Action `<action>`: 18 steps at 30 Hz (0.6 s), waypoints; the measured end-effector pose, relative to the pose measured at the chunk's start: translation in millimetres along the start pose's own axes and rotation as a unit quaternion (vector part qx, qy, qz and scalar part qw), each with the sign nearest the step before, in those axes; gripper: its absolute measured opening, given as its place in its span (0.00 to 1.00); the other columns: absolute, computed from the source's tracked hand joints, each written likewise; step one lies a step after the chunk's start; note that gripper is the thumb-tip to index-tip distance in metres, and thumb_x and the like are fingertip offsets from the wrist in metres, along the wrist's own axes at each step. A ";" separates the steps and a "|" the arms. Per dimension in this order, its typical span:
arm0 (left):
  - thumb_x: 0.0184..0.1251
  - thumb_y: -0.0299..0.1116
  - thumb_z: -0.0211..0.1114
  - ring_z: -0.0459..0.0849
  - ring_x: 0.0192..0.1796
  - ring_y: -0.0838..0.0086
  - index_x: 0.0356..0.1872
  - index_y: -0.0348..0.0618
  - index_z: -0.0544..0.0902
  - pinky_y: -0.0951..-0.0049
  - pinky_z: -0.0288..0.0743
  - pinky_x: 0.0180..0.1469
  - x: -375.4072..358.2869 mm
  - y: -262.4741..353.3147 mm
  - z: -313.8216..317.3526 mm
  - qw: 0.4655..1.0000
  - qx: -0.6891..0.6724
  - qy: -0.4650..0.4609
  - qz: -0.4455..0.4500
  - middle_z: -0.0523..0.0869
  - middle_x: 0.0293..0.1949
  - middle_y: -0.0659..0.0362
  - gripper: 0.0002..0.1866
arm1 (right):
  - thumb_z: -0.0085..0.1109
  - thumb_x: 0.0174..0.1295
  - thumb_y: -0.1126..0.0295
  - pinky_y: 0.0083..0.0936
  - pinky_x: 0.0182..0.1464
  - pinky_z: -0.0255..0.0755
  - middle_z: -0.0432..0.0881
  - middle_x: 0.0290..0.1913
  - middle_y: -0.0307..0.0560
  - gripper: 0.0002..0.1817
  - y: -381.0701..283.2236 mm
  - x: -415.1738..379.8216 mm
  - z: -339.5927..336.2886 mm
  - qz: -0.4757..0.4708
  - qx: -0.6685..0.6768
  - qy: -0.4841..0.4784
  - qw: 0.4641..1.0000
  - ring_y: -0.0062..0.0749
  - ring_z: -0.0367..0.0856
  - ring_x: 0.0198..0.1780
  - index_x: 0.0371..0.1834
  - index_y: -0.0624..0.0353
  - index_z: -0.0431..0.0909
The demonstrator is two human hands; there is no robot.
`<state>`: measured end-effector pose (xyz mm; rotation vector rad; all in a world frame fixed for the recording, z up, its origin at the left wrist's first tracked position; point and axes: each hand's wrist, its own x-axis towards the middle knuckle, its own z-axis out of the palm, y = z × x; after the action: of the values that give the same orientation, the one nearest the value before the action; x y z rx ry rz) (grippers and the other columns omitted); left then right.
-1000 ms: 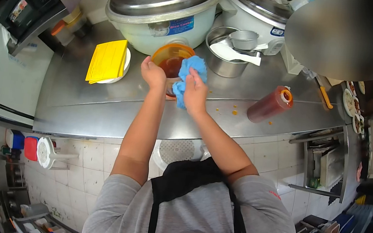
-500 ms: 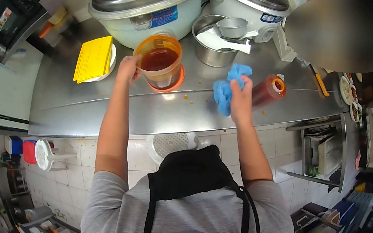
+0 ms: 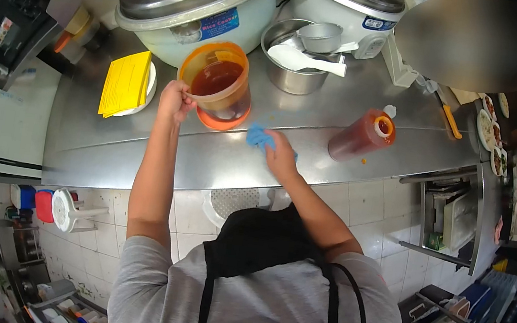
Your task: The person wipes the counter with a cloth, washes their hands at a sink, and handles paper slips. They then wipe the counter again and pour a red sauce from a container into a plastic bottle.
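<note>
My left hand (image 3: pixel 176 100) grips the rim of a see-through plastic tub (image 3: pixel 233 98) at its left side. Dark red sauce (image 3: pixel 218 80) fills part of the tub, which is over an orange lid (image 3: pixel 223 123) on the steel counter. My right hand (image 3: pixel 280 159) presses a crumpled blue cloth (image 3: pixel 260 137) against the counter, just right of the tub. To the right of that hand stands a squeeze bottle (image 3: pixel 354 136) of red sauce with its top open; a small orange drop (image 3: pixel 363 161) lies beside its base.
Behind the tub stand a large rice cooker (image 3: pixel 158 34) and a smaller white cooker (image 3: pixel 374 23). Between them is a steel pot (image 3: pixel 295 80) with a white rice paddle (image 3: pixel 298 58). Yellow papers (image 3: pixel 124 82) lie on a plate at left, an orange-handled knife (image 3: pixel 452 121) at right.
My right hand has brought the blue cloth left and down onto the counter, away from the bottle. Several orange drops there no longer show. The tub sits slightly further left in view.
</note>
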<state>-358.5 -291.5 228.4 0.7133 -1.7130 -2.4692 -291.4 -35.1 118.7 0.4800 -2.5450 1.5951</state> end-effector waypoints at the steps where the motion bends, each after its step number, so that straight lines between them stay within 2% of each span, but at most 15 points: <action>1: 0.48 0.28 0.49 0.65 0.13 0.80 0.19 0.44 0.67 0.80 0.69 0.16 -3.3 4.2 2.0 1.000 -0.011 0.010 0.000 0.65 0.12 0.64 0.03 | 0.49 0.48 0.76 0.31 0.49 0.63 0.72 0.46 0.56 0.19 -3.7 5.0 -1.5 0.017 0.048 0.077 0.996 0.47 0.71 0.46 0.47 0.57 0.67; 3: 0.48 0.28 0.49 0.66 0.13 0.80 0.16 0.46 0.67 0.79 0.70 0.18 -15.0 15.6 7.8 0.999 -0.035 0.033 -0.001 0.66 0.10 0.65 0.05 | 0.50 0.49 0.74 0.32 0.52 0.60 0.69 0.49 0.55 0.19 -7.0 24.0 -26.0 0.114 0.111 0.086 0.984 0.46 0.68 0.50 0.47 0.57 0.67; 4: 0.48 0.28 0.50 0.66 0.14 0.80 0.17 0.45 0.67 0.78 0.70 0.19 -18.8 19.7 8.3 0.998 -0.048 0.034 -0.002 0.65 0.11 0.64 0.04 | 0.51 0.49 0.73 0.32 0.53 0.59 0.68 0.50 0.55 0.18 -5.2 30.8 -36.5 0.163 0.141 0.089 0.972 0.45 0.66 0.52 0.47 0.57 0.67; 5: 0.48 0.28 0.50 0.66 0.14 0.79 0.19 0.45 0.67 0.78 0.70 0.19 -21.4 23.6 8.2 0.998 -0.060 0.034 -0.002 0.64 0.12 0.64 0.03 | 0.50 0.50 0.71 0.33 0.55 0.56 0.67 0.52 0.55 0.19 6.2 32.9 -35.9 0.118 -0.002 0.080 0.990 0.43 0.64 0.54 0.48 0.57 0.67; 6: 0.49 0.28 0.50 0.65 0.15 0.79 0.21 0.44 0.67 0.77 0.70 0.20 -24.5 28.1 8.7 0.997 -0.073 0.035 0.000 0.63 0.13 0.64 0.02 | 0.50 0.51 0.70 0.33 0.56 0.54 0.65 0.54 0.54 0.19 22.2 34.2 -30.7 0.068 -0.144 0.070 0.985 0.42 0.62 0.56 0.49 0.57 0.67; 7: 0.49 0.28 0.50 0.66 0.15 0.79 0.19 0.44 0.67 0.78 0.70 0.21 -30.4 32.2 10.0 0.996 -0.077 0.035 0.008 0.64 0.12 0.65 0.03 | 0.50 0.51 0.68 0.34 0.58 0.51 0.64 0.55 0.53 0.20 27.8 36.7 -27.9 0.014 -0.284 0.059 0.957 0.40 0.59 0.58 0.49 0.57 0.66; 10: 0.50 0.28 0.50 0.66 0.15 0.79 0.17 0.45 0.67 0.78 0.70 0.21 -43.0 40.2 9.4 0.994 -0.102 0.026 0.008 0.65 0.12 0.65 0.05 | 0.50 0.52 0.63 0.35 0.61 0.44 0.59 0.59 0.49 0.23 21.6 41.5 1.8 0.000 -0.233 -0.063 0.970 0.37 0.53 0.62 0.53 0.55 0.64; 12: 0.50 0.28 0.51 0.66 0.15 0.79 0.16 0.45 0.67 0.78 0.70 0.21 -48.9 42.3 9.6 0.993 -0.108 0.041 0.018 0.65 0.11 0.65 0.06 | 0.49 0.52 0.61 0.37 0.62 0.43 0.60 0.59 0.46 0.25 5.2 42.4 18.7 -0.027 -0.241 -0.146 0.959 0.38 0.53 0.62 0.56 0.51 0.61; 15: 0.50 0.28 0.51 0.66 0.15 0.79 0.16 0.45 0.68 0.78 0.69 0.21 -50.5 41.0 2.3 0.991 -0.126 0.030 0.024 0.66 0.11 0.65 0.07 | 0.52 0.51 0.59 0.39 0.59 0.47 0.65 0.55 0.43 0.21 -7.9 26.6 31.7 -0.130 -0.194 -0.180 0.956 0.39 0.56 0.60 0.49 0.48 0.69; 18: 0.50 0.28 0.51 0.66 0.15 0.80 0.16 0.45 0.68 0.78 0.69 0.21 -56.3 40.5 -4.5 0.988 -0.145 0.021 0.038 0.66 0.11 0.65 0.06 | 0.54 0.48 0.56 0.41 0.55 0.49 0.70 0.49 0.38 0.15 -29.0 13.5 6.1 -0.170 -0.180 -0.270 0.930 0.36 0.59 0.57 0.37 0.48 0.76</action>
<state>-315.2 -294.2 282.7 0.6507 -1.3001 -2.5539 -294.5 -55.1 144.2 1.3783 -2.8093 0.9353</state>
